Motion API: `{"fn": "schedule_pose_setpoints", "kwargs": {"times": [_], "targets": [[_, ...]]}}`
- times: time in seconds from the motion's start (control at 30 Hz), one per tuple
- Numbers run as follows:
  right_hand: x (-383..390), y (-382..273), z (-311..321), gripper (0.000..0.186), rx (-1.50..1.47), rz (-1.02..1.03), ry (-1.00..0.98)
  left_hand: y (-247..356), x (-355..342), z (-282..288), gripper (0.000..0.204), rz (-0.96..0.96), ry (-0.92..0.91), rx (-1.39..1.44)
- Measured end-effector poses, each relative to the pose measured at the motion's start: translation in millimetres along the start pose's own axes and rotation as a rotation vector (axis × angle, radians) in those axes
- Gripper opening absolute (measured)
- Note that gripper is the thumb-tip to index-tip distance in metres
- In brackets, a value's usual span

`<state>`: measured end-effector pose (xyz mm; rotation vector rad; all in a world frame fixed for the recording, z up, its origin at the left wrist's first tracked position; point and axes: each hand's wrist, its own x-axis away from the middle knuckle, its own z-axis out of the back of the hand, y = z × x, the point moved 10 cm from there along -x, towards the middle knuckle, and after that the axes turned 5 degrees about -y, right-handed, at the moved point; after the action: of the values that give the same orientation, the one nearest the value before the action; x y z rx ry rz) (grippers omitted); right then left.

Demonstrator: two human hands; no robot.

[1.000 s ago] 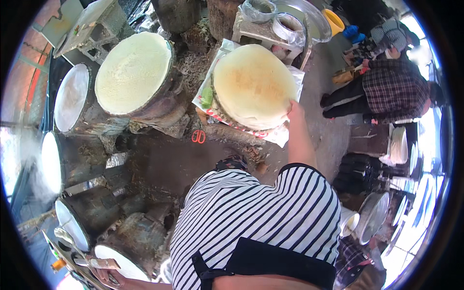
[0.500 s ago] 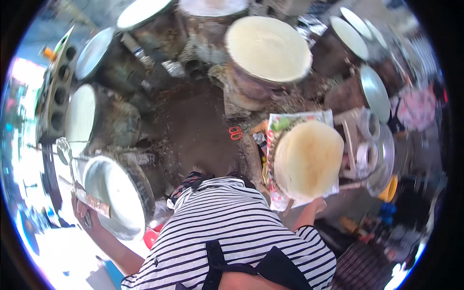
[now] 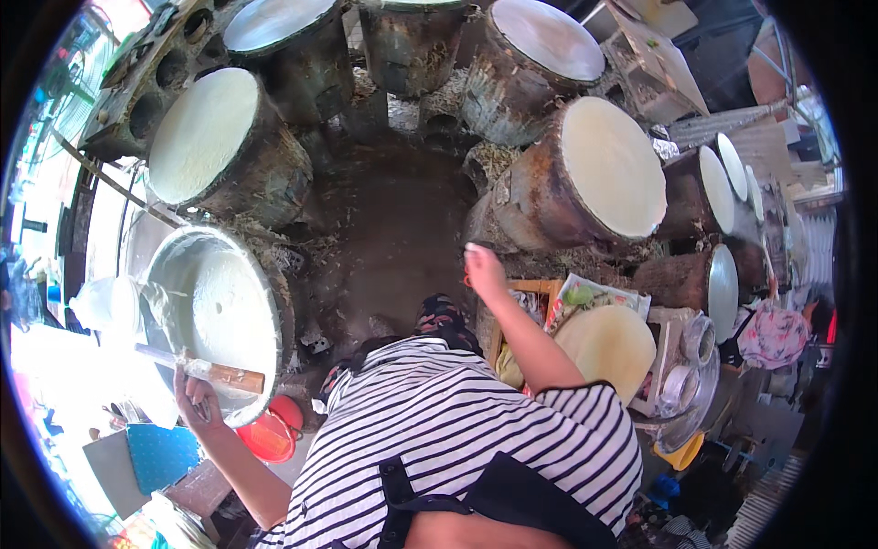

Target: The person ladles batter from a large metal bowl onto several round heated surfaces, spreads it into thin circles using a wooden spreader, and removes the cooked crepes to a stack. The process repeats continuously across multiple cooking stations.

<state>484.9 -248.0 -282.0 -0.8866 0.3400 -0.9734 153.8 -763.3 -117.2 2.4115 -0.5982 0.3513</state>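
A flat tool with a brown wooden handle is gripped by the fingers of the left hand, over a large round metal basin of whitish liquid. The right hand is stretched out at centre beside a sliver of orange-red; whether its fingers grasp anything cannot be told. At near right, a pale yellow round pile seems already laid down, while cream-coloured round layers are apparently left on rusty drums.
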Motion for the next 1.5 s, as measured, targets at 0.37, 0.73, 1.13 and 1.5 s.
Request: {"fn": "schedule_pose_setpoints", "kwargs": {"times": [0.37,0.73,1.13,1.5], "targets": [[-306.2,52.2,-86.5,0.046,0.345,-0.029,-0.228,-56.7,-79.8,16.9,0.037,-0.123,0.088,0.252],[-585.2,170.6,-97.4,0.044,0.74,-0.051,-0.192,-131.1,-146.7,-48.9,0.035,-0.194,0.14,0.411],[-607.8,161.3,-81.7,0.045,0.572,-0.227,-0.25,-152.6,-174.3,-54.9,0.037,-0.2,0.246,0.48],[-611.5,152.1,-80.8,0.037,0.463,-0.211,-0.219,-147.4,-164.2,-34.1,0.035,-0.25,0.247,0.451]]}}
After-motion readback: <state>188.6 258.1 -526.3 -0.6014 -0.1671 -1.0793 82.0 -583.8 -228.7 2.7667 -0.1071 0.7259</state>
